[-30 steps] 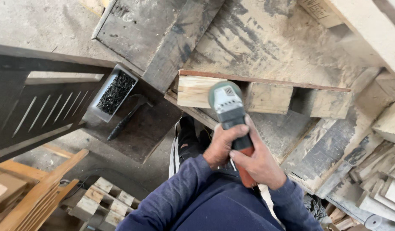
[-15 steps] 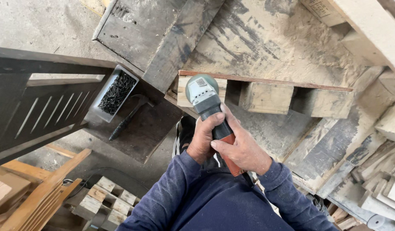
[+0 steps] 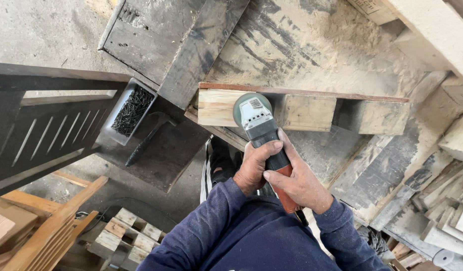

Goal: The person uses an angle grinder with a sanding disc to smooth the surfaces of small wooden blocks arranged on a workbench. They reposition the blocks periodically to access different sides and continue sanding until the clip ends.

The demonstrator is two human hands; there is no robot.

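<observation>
1. Both hands grasp the angle grinder (image 3: 261, 135) at frame centre: left hand (image 3: 254, 168) wrapped round its dark neck, right hand (image 3: 299, 183) clenched on the reddish rear grip.
2. Its green head touches the front face of the pale wooden block (image 3: 219, 106), under a thin red-edged board (image 3: 342, 94) (the disc itself is hidden).
3. Dusty workbench (image 3: 312, 45) spreads above; the tray of dark nails (image 3: 131, 111) sits left, well apart.
4. Timber offcuts (image 3: 454, 195) crowd the right edge, cut off.

Grey-green grinder (image 3: 258, 120) with orange handle end, checkered patch on top; pale blocks (image 3: 301, 111) behind under reddish-brown strip; left, black screws (image 3: 132, 109); navy sleeves (image 3: 216, 231).
</observation>
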